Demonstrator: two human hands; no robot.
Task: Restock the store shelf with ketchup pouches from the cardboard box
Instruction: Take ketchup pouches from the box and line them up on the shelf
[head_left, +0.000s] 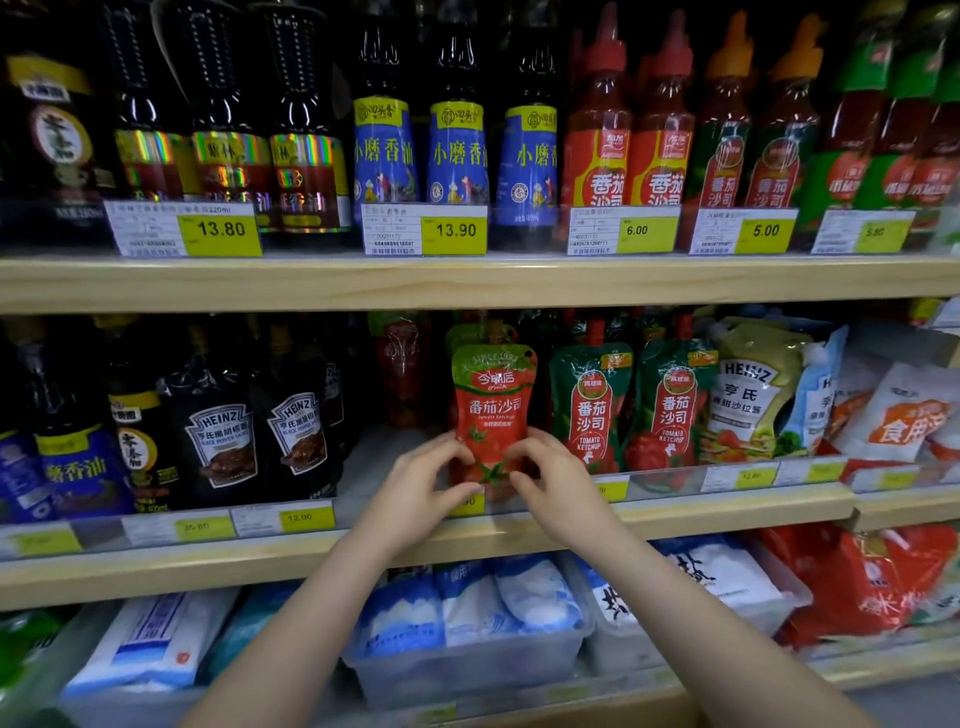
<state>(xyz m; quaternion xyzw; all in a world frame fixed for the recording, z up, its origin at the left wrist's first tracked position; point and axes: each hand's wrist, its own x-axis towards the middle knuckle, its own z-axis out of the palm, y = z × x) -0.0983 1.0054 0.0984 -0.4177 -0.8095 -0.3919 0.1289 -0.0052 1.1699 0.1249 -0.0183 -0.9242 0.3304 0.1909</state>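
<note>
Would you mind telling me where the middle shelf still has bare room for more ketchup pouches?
Bare shelf floor shows between the black Heinz pouches and the red ketchup pouch held by both hands, left and right. Rightward, green ketchup pouches stand packed tight.

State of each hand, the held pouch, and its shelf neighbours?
Left hand: gripping the pouch's lower left edge.
Right hand: gripping its lower right edge.
Ketchup pouch: upright, on middle shelf.
Green pouches: upright, to its right.
Cardboard box: not visible.

ketchup pouch (492, 410) | red, green top | upright | middle shelf (727, 501) front
</note>
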